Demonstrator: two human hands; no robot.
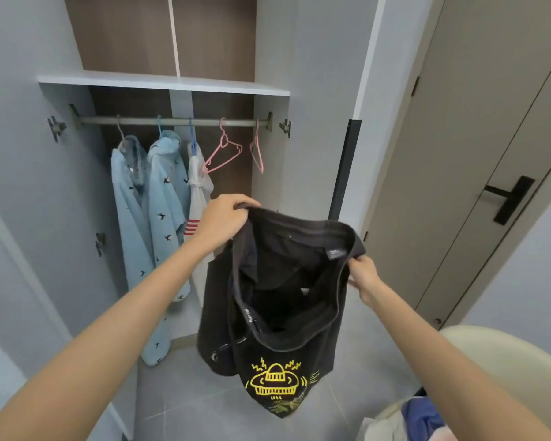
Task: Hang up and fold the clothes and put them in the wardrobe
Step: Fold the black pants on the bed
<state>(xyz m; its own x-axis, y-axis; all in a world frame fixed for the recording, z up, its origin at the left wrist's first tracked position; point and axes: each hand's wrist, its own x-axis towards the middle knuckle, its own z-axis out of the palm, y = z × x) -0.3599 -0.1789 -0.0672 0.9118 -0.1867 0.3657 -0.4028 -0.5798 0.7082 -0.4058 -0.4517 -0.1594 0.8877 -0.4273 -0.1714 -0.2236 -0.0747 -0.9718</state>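
I hold a black T-shirt (277, 313) with a yellow print up in front of the open wardrobe (163, 82). My left hand (225, 222) grips the shirt's hem at the upper left. My right hand (363, 275) pinches the hem at the right, so the opening gapes toward me. The shirt hangs down with its print near the floor. On the wardrobe rail (172, 121) hang two light blue garments (159, 218) and a white one (199, 192). Two empty pink hangers (225, 154) hang to their right.
The wardrobe doors stand open at left (29, 186) and right (318, 122). A beige room door with a black handle (511, 198) is at the right. A cream chair (497, 361) with more clothes (422, 415) sits at the lower right. Grey tiled floor lies below.
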